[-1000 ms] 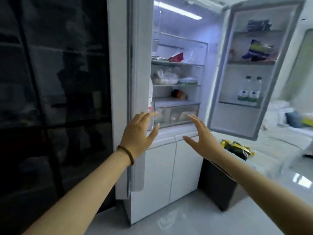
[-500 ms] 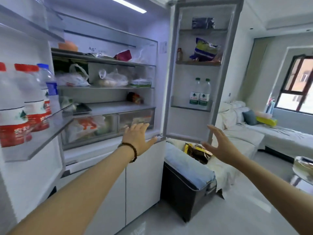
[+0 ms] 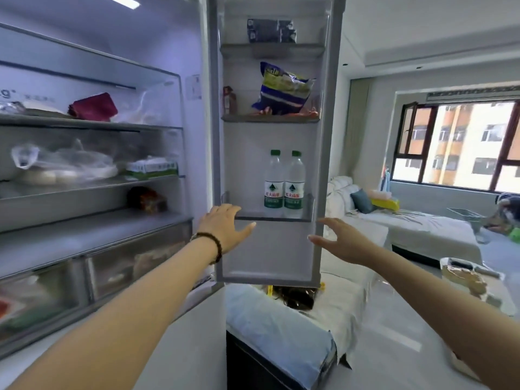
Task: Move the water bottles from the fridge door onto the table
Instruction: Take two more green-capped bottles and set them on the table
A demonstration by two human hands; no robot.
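Head view: two bottles (image 3: 274, 187) stand in the lowest bin (image 3: 274, 219) of the open fridge door (image 3: 270, 254), in its right half. They are upright with the long axis vertical, the green caps up and the green-and-white labels facing the camera. They stand side by side and look to be touching.

The left hand (image 3: 225, 228), with a dark bead bracelet (image 3: 214, 247) at the wrist, is at the left end of the bin. Its fingers are straight and spread and grasp nothing. The fingertips overlap the bin's rim, but I cannot tell whether they touch it. The right hand (image 3: 344, 241) is below the bin at the door's right edge, well clear of the bottles, with its fingers extended, relaxed and holding nothing.

In the door, a blue-and-yellow bag (image 3: 282, 92) leans in the bin above and dark packs (image 3: 271, 30) sit in the top one. To the left, the lit fridge (image 3: 92, 192) has glass shelves with bagged food, a red pouch (image 3: 94, 106) and drawers below.

To the right is a bright room with a white-covered sofa (image 3: 416, 229), a dark-framed window (image 3: 461, 144) and a glossy pale floor (image 3: 394, 347).
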